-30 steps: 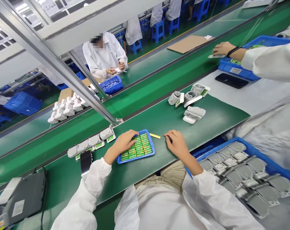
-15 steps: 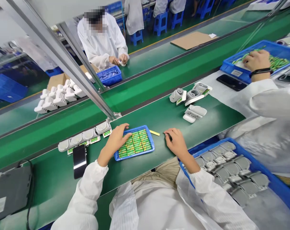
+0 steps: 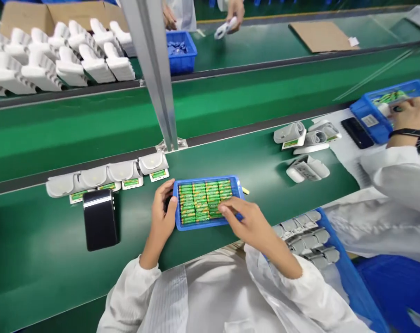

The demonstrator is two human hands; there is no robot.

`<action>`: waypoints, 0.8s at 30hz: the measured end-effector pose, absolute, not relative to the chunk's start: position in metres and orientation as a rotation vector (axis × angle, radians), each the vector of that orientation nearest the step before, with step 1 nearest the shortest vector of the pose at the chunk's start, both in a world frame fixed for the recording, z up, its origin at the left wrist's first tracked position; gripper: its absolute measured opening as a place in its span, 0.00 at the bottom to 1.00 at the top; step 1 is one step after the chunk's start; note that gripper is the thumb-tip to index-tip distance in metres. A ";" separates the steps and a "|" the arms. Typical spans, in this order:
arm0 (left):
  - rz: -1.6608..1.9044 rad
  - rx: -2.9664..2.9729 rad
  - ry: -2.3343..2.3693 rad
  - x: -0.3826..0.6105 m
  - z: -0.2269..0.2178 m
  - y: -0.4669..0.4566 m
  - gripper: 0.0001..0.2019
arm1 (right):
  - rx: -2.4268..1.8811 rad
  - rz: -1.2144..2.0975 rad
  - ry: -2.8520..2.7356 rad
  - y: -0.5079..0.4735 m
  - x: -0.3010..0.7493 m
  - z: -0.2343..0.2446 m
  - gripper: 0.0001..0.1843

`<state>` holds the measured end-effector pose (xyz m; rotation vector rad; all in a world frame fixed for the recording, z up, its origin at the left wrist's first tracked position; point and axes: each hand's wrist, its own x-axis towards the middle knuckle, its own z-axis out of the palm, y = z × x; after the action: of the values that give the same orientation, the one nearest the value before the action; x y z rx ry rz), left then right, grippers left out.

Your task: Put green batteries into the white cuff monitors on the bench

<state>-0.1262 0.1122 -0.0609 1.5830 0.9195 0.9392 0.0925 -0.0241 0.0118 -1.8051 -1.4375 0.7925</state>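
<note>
1 blue tray of green batteries, left end held by left hand, right hand placed over batteries, grasp obscured, cannot be told.

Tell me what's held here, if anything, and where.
The left hand holds the blue battery tray by its left end. The right hand is at the green batteries; whether it grips one cannot be told.

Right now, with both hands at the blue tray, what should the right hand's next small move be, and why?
I'd probably have the right hand pinch one battery near the right end of the blue tray: its thumb and fingers are at the batteries there, and the left hand is at the left end. I can't tell whether it grips one.
</note>
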 end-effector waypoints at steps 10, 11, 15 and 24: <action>0.847 1.580 0.916 -0.129 -0.064 0.111 0.21 | -1.925 1.218 -1.505 0.010 0.094 0.020 0.28; 0.846 1.584 0.920 -0.129 -0.064 0.112 0.21 | -1.945 1.207 -1.532 0.011 0.091 0.019 0.28; 0.827 1.594 0.941 -0.130 -0.066 0.112 0.21 | -2.012 1.194 -1.570 0.011 0.087 0.021 0.28; 0.848 1.601 0.910 -0.134 -0.073 0.115 0.20 | -2.092 1.165 -1.634 0.020 0.089 0.021 0.24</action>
<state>-0.1340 0.1153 -0.0727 1.6010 0.9100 0.8479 0.0892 0.0198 0.0205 -2.0922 -1.6338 1.1648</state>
